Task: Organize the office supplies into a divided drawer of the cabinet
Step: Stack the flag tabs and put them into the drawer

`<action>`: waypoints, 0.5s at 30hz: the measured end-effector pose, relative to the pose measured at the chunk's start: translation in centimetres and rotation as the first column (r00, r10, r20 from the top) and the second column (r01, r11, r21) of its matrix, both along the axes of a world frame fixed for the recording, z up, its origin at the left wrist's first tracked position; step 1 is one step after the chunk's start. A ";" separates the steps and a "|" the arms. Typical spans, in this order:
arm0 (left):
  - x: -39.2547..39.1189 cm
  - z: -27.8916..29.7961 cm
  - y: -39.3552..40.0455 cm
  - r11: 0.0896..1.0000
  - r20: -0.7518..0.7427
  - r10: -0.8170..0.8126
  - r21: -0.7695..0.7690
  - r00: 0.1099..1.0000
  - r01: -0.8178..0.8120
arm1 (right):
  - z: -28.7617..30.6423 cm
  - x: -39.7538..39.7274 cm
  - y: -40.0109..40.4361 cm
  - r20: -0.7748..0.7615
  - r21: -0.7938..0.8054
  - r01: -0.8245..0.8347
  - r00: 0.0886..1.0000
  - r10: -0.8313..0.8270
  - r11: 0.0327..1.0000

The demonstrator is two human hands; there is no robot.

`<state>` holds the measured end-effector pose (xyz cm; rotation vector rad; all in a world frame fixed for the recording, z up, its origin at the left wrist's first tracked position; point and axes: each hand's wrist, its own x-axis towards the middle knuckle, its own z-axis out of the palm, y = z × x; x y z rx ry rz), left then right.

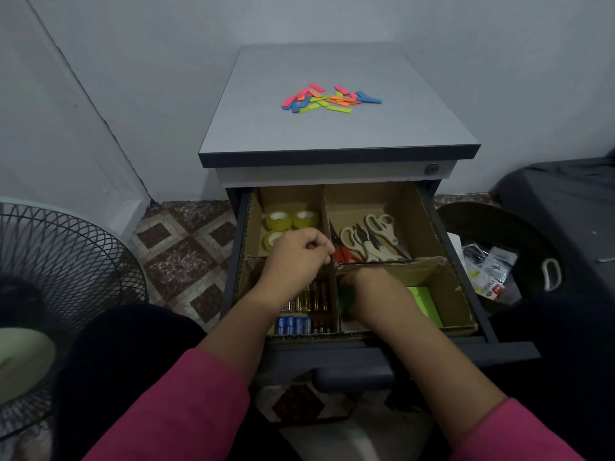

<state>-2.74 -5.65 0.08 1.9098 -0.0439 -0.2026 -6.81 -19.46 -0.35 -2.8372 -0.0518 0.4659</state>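
Drawer (432, 227) stands pulled out of the cabinet (332, 154), its cardboard dividers mostly filled — scissors (369, 241) back right, tape rolls (293, 221) back left, batteries (306, 311) front left, green notes (424, 299) front right. Coloured tabs (329, 99) lie unsorted on top — probably the last job. The left hand (296, 257) is curled, seemingly pinching the divider; the right hand (372, 294) dips into the green-note compartment, fingers hidden. No writing is legible.

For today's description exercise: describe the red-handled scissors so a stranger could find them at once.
Start at the open drawer of the grey cabinet. In its back right compartment lie several scissors. The wanted pair lies leftmost, against the divider, with red handles; the others are beige.
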 end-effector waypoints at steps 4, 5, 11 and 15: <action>-0.1 -0.1 0.0 1.000 -0.010 0.008 -0.008 1.000 -0.008 | -0.2 0.2 0.0 0.004 0.015 -0.002 1.000 0.002 1.000; -0.1 0.0 0.0 1.000 -0.010 0.008 -0.012 1.000 -0.008 | -0.3 0.2 0.0 0.003 0.024 -0.001 1.000 0.001 1.000; -0.1 0.1 0.1 1.000 -0.009 0.001 -0.010 1.000 -0.001 | -0.6 0.2 -1.7 -0.001 0.032 0.097 0.995 -0.097 0.995; -0.1 0.1 0.1 1.000 -0.005 -0.006 -0.005 1.000 0.006 | -0.7 0.4 -2.7 -0.074 0.020 0.163 0.984 -0.161 0.987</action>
